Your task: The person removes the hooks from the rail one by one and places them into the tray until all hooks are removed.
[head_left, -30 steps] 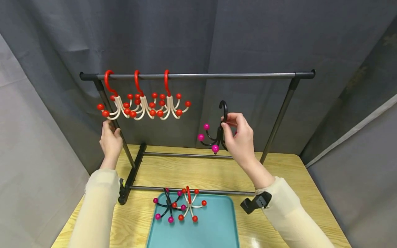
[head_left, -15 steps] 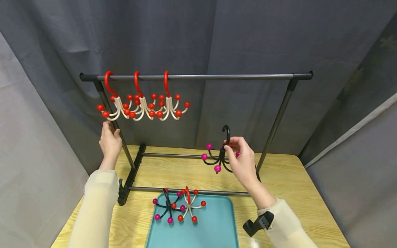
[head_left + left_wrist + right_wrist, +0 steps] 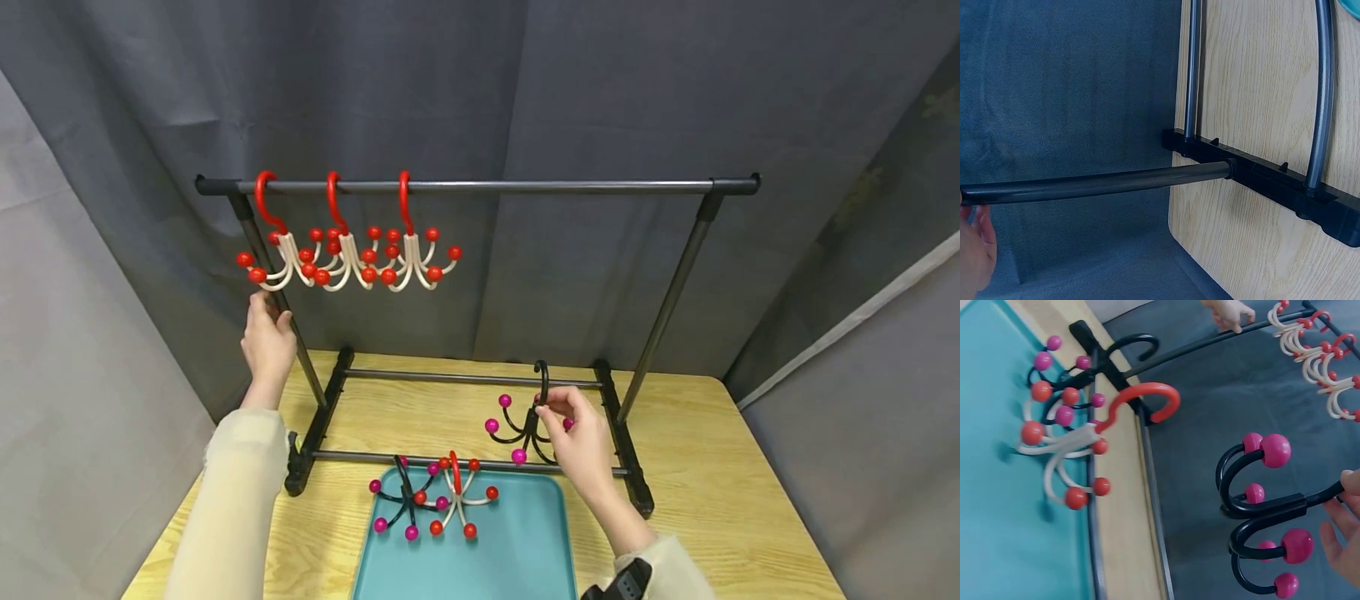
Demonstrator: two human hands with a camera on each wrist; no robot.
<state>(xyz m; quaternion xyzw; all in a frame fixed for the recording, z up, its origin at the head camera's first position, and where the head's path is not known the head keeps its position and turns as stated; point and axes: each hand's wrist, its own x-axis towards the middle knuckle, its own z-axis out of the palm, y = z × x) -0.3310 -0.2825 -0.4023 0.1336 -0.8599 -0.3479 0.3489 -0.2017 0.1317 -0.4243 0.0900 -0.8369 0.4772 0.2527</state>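
Note:
My right hand (image 3: 546, 408) pinches the stem of a black hook with magenta balls (image 3: 517, 429), upright and low over the table beside the tray's far right corner. In the right wrist view the same hook (image 3: 1260, 506) hangs from my fingertips (image 3: 1341, 519). My left hand (image 3: 264, 321) grips the left upright post (image 3: 300, 350) of a black rack, also shown in the left wrist view as the post (image 3: 1097, 185) with the hand (image 3: 975, 250) at its end. Three red-and-cream hooks (image 3: 348, 250) hang at the left of the top bar (image 3: 562, 187).
A teal tray (image 3: 517, 550) lies at the table's front edge and holds a black-and-magenta hook (image 3: 401, 500) and a red-and-cream hook (image 3: 457, 496). The rack's feet (image 3: 622, 442) and low rails stand on the wooden table (image 3: 712, 500). Grey curtains surround everything.
My right hand has brought the black hook down from mid-height under the top bar to just above the table near the tray. The left hand has stayed on the post.

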